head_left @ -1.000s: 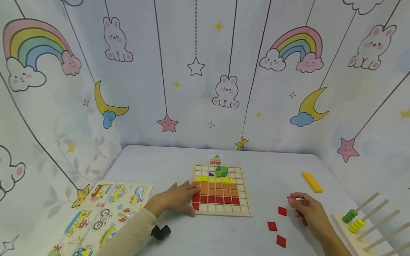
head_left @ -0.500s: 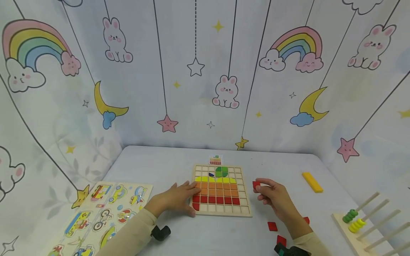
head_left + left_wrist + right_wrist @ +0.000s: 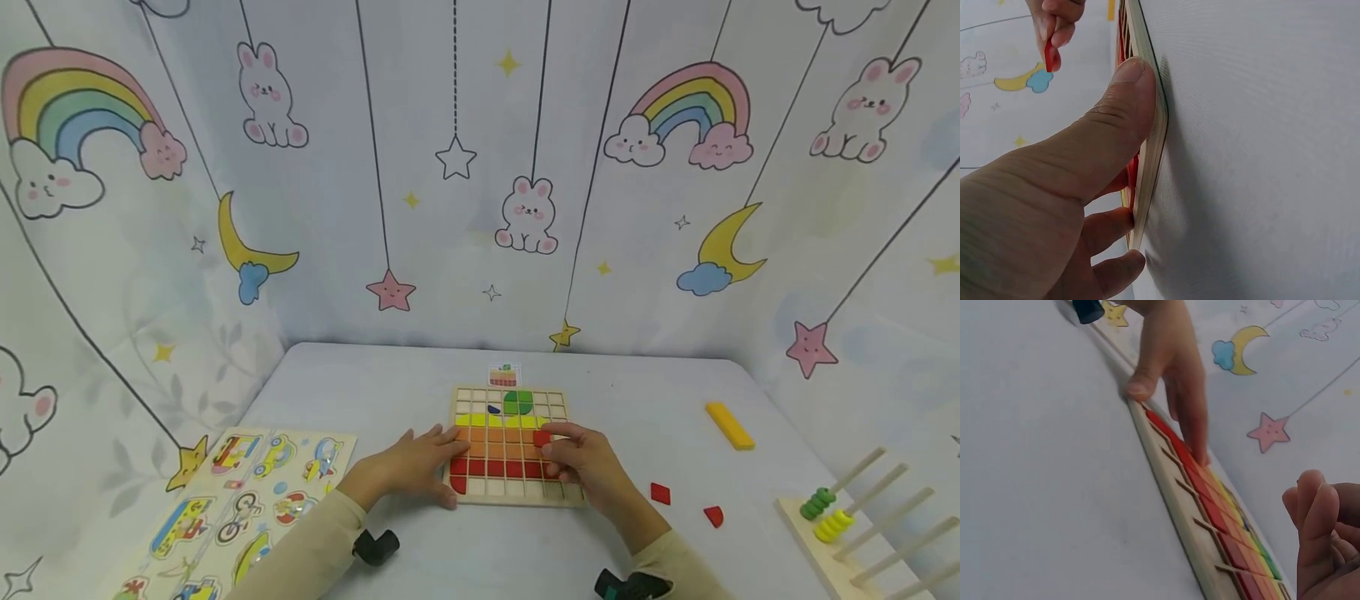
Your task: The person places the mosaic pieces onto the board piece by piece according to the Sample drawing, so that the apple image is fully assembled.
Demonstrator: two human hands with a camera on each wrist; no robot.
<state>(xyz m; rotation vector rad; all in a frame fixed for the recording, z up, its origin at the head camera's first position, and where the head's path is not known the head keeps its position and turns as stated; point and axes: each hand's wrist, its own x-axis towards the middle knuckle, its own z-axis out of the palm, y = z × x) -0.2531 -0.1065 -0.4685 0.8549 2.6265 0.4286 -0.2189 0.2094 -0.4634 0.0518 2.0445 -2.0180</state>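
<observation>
A wooden grid board (image 3: 517,490) lies on the table, with green, blue, yellow, orange and red tiles set in rows. My left hand (image 3: 408,467) rests on its left side, fingers extended over the edge; the left wrist view shows the thumb (image 3: 1129,94) against the near rim. My right hand (image 3: 592,467) pinches a red square tile (image 3: 542,437) over the right part of the orange rows. Seen from the left wrist, this tile (image 3: 1049,56) hangs edge-on from the fingertips. In the right wrist view, the right fingers (image 3: 1319,512) are pressed together, hiding the tile.
Right of the board lie a red square tile (image 3: 660,493) and a red rounded tile (image 3: 714,517). A yellow bar (image 3: 730,426) sits farther back, near a bead-peg stand (image 3: 832,533). A picture card (image 3: 504,375) lies behind the board; a vehicle puzzle (image 3: 255,483) is at left.
My right hand has carried the red tile leftward from the loose tiles to above the board. Its forearm now covers two loose red tiles. My left hand has stayed in place.
</observation>
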